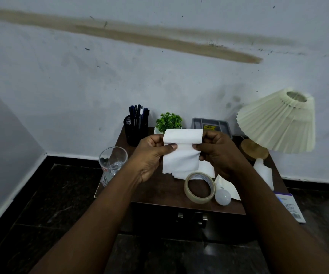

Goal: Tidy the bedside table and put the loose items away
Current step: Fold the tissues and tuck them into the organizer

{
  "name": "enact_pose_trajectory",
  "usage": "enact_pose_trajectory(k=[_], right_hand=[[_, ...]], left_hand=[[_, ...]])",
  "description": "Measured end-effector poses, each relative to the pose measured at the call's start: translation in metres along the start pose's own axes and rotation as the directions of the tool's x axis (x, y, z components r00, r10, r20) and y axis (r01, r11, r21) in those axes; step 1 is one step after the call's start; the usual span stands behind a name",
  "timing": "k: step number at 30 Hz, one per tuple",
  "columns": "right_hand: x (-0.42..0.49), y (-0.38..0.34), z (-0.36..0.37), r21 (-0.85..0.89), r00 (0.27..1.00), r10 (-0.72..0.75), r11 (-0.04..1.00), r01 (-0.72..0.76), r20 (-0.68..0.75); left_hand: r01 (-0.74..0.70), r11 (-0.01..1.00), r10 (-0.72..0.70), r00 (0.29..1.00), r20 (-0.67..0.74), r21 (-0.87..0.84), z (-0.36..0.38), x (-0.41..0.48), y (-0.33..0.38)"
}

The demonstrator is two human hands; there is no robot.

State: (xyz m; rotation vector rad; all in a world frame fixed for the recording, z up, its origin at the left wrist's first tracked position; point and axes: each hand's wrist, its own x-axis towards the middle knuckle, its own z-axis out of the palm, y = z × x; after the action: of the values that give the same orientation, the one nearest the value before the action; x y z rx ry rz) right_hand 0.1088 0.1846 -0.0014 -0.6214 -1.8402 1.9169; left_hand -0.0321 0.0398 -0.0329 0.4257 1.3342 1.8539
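A white tissue (181,155) hangs above the dark brown bedside table (159,191), its top edge folded over. My left hand (150,155) pinches its left side with thumb on the front. My right hand (217,153) pinches its right side. Beneath them on the table lie a roll of clear tape (199,187), a white light bulb (223,197) and more loose white tissues (263,173). An empty drinking glass (111,165) stands at the table's left edge.
At the back stand a black mesh pen holder (136,129), a small green plant (168,122) and a grey tray (211,124). A pleated cream lamp (278,123) on a wooden base fills the right. A printed card (290,206) overhangs the right edge. Drawer handles (192,219) face me.
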Motion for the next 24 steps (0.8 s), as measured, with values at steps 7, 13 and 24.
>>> enact_pose_trajectory(k=[7,13,24], right_hand=[[-0.002,-0.006,-0.003,-0.247,0.993,-0.116,0.963,0.107,-0.025],[-0.001,-0.007,-0.002,-0.218,0.985,-0.164,0.964,0.150,-0.047],[0.000,-0.009,-0.003,0.179,0.986,0.166,0.970,-0.163,0.000]], left_hand=[[-0.033,0.999,0.033,0.999,0.038,-0.006,-0.001,0.000,0.002],[0.237,0.954,-0.231,0.972,0.053,-0.183,0.004,-0.002,0.006],[0.118,0.989,-0.112,0.991,0.067,-0.094,0.003,0.002,-0.002]])
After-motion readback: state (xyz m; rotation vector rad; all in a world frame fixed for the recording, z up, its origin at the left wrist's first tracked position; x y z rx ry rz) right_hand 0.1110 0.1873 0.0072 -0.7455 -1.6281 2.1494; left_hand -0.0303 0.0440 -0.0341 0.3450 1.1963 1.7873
